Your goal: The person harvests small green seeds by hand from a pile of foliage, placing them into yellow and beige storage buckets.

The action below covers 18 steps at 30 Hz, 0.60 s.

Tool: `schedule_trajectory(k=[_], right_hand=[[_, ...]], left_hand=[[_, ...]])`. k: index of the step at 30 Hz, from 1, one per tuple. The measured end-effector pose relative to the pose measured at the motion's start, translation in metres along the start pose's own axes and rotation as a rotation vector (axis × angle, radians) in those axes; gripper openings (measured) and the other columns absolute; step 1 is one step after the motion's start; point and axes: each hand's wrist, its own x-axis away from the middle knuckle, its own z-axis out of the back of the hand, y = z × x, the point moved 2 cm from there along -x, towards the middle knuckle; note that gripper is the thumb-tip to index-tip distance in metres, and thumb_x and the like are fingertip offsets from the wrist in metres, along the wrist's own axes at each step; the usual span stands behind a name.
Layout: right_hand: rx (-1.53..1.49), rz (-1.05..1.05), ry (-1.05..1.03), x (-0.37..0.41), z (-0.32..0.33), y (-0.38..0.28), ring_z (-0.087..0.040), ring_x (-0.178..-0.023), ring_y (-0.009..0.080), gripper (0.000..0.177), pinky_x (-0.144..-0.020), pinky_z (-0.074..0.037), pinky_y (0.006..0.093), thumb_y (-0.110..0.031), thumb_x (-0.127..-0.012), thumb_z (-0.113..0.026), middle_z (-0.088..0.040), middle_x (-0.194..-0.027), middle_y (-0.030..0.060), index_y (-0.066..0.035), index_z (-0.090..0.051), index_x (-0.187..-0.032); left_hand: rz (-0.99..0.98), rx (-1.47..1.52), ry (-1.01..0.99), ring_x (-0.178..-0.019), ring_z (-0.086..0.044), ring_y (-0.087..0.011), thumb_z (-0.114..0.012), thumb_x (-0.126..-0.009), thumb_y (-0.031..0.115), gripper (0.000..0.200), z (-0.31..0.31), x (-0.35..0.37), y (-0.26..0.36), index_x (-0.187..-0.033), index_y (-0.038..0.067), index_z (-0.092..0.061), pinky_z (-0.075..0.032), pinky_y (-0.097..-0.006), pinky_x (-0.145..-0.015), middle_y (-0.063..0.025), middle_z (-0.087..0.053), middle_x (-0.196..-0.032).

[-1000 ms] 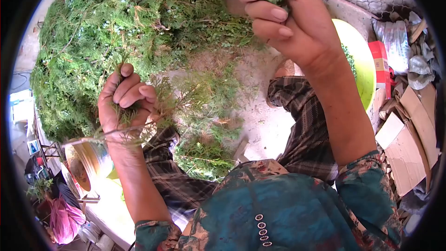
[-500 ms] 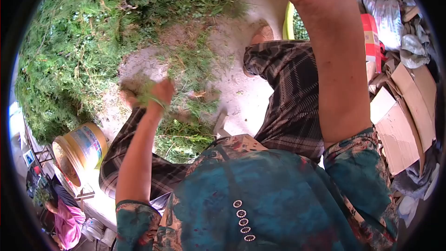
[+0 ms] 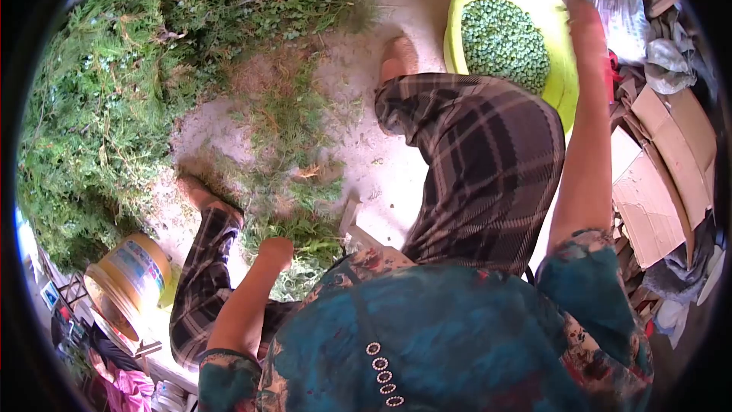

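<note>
My left hand [image 3: 276, 253] is low over the cut green sprigs [image 3: 309, 233] between my legs. Its back is rounded and the fingers look curled in, but what they hold, if anything, is hidden. At the right, my right hand [image 3: 585, 27] is beside the outer rim of a yellow-green basin [image 3: 566, 80]. Motion smears its fingers, so their state does not show. Many small round green berries or cones [image 3: 503, 46] lie in the basin.
A big heap of green conifer branches [image 3: 99, 107] covers the floor at the left. A yellowish bucket [image 3: 137, 267] lies tilted below it. Flattened cardboard [image 3: 656, 198] and plastic bags [image 3: 614, 15] are piled at the right. Pink cloth [image 3: 126, 391] shows at lower left.
My left hand has come down and nearer my body; the green sprig seen by it no longer shows. My right forearm has swung right, uncovering the basin. The view has shifted slightly.
</note>
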Motion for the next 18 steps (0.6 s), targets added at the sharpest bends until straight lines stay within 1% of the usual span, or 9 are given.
schedule_trajectory(k=[2, 4, 6, 8, 10, 12, 14, 16, 18], right_hand=[[0.444, -0.107, -0.919, 0.059, -0.046, 0.038, -0.05, -0.114, 0.0325, 0.05, -0.097, -0.037, 0.0416, -0.035, -0.079, -0.059, -0.05, -0.122, 0.0211, -0.003, -0.054, -0.118], [-0.031, -0.262, -0.674, 0.064, -0.063, 0.035, -0.058, -0.101, 0.029, 0.051, -0.089, -0.044, 0.0416, -0.033, -0.077, -0.063, -0.057, -0.114, 0.0171, -0.003, -0.054, -0.117], [-0.757, -0.693, -0.71, 0.044, -0.053, -0.046, -0.06, -0.086, 0.02, 0.045, -0.078, -0.048, 0.034, -0.032, -0.079, -0.062, -0.062, -0.098, 0.0113, -0.001, -0.057, -0.112], [-1.074, -0.557, -0.871, 0.03, -0.07, -0.112, -0.059, -0.078, 0.0128, 0.039, -0.069, -0.049, 0.0275, -0.029, -0.08, -0.061, -0.061, -0.092, 0.0067, 0.0, -0.058, -0.106], [-1.134, -0.222, -1.081, 0.021, -0.106, -0.156, -0.059, -0.074, 0.0118, 0.035, -0.067, -0.048, 0.0271, -0.028, -0.081, -0.06, -0.061, -0.09, 0.0052, -0.002, -0.058, -0.104], [-1.195, 0.003, -1.116, 0.025, -0.153, -0.191, -0.057, -0.071, 0.0097, 0.03, -0.065, -0.048, 0.026, -0.027, -0.082, -0.059, -0.061, -0.087, 0.0036, -0.004, -0.059, -0.102], [-1.105, -0.163, -1.349, 0.036, -0.196, -0.211, -0.056, -0.069, 0.0092, 0.027, -0.063, -0.047, 0.0264, -0.027, -0.083, -0.058, -0.06, -0.082, 0.0026, -0.005, -0.059, -0.099], [-1.198, -0.171, -1.386, 0.055, -0.239, -0.213, -0.058, -0.063, 0.0109, 0.032, -0.054, -0.047, 0.0263, -0.03, -0.08, -0.062, -0.06, -0.076, 0.0041, -0.003, -0.059, -0.098], [-1.236, -0.27, -1.42, 0.073, -0.251, -0.212, -0.058, -0.062, 0.0113, 0.032, -0.053, -0.048, 0.0258, -0.03, -0.08, -0.062, -0.06, -0.077, 0.004, -0.003, -0.058, -0.098]], left_hand=[[-0.015, -0.044, 0.011, -0.079, -0.063, -0.0306, -0.057, -0.073, 0.014, 0.014, 0.032, 0.002, 0.012, -0.079, 0.006, -0.068, -0.051, -0.0397, -0.068, -0.0155, -0.065, -0.087], [-0.017, 0.196, 0.397, -0.075, -0.062, -0.033, -0.054, -0.078, 0.015, 0.016, 0.064, -0.005, 0.017, -0.08, 0.005, -0.066, -0.051, -0.0416, -0.066, -0.0165, -0.064, -0.082], [0.112, 0.353, 0.686, -0.071, -0.061, -0.0358, -0.049, -0.083, 0.016, 0.018, 0.118, -0.016, 0.014, -0.082, 0.004, -0.063, -0.049, -0.0437, -0.064, -0.0185, -0.063, -0.078], [0.094, 0.655, 0.923, -0.069, -0.059, -0.0383, -0.049, -0.084, 0.017, 0.017, 0.178, -0.027, 0.005, -0.085, 0.005, -0.061, -0.047, -0.0455, -0.062, -0.0204, -0.061, -0.074], [0.117, 0.645, 1.031, -0.072, -0.059, -0.038, -0.05, -0.084, 0.016, 0.015, 0.22, -0.053, -0.01, -0.09, 0.007, -0.059, -0.046, -0.0456, -0.062, -0.0208, -0.061, -0.078], [0.158, 0.604, 1.089, -0.072, -0.059, -0.0383, -0.05, -0.084, 0.016, 0.015, 0.244, -0.08, -0.017, -0.093, 0.008, -0.058, -0.047, -0.0461, -0.063, -0.0206, -0.061, -0.081], [0.176, 0.549, 1.173, -0.073, -0.059, -0.0385, -0.05, -0.083, 0.015, 0.015, 0.265, -0.11, -0.023, -0.095, 0.009, -0.057, -0.047, -0.0465, -0.063, -0.0204, -0.061, -0.084], [0.273, 0.46, 1.082, -0.075, -0.059, -0.0395, -0.051, -0.082, 0.015, 0.017, 0.265, -0.132, -0.027, -0.098, 0.009, -0.055, -0.047, -0.0477, -0.064, -0.0193, -0.06, -0.09], [0.275, 0.442, 1.083, -0.076, -0.059, -0.0382, -0.053, -0.08, 0.014, 0.017, 0.264, -0.139, -0.028, -0.095, 0.008, -0.056, -0.047, -0.0472, -0.066, -0.018, -0.06, -0.086]])
